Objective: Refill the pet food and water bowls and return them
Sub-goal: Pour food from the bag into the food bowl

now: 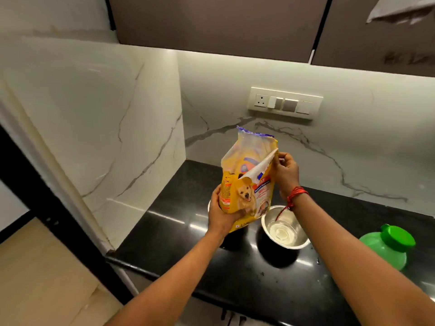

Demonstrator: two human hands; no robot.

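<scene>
The black counter [179, 234] carries everything. Over its middle you hold the bag [244, 196] upright, so nothing spills while it is opened. The green jug [386, 248] stands capped at the bag's four o'clock, likely done with, since the bowl [286, 228] between them holds water. A second bowl [209, 205] peeks out at the bag's eight o'clock, probably awaiting kibble. Your left hand [220, 215] curls round the bag's base to bear its weight. Your right hand [284, 172] pinches the torn flap [259, 165] at two o'clock, widening the mouth.
</scene>
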